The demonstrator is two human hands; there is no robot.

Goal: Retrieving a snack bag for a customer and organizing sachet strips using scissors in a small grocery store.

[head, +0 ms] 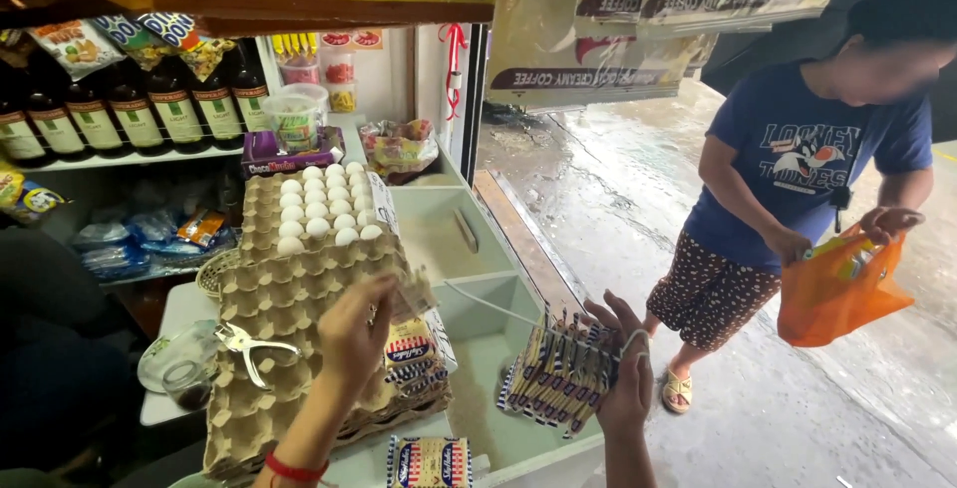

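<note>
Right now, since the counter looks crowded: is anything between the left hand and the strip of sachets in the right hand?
Nothing solid stands in the gap. The left hand is over the egg trays, the right hand holds the strip of sachets over the green tray, and only a thin white cord crosses between them.

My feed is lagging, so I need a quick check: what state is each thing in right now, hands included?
Left hand: raised over the stacked egg trays, pinching something small.
Right hand: holding a hanging strip of sachets.
Egg trays: stacked, top one empty.
Rear egg tray: partly filled with white eggs.
Orange bag: held open by a person outside.
Bottles: upright on shelf.
</note>
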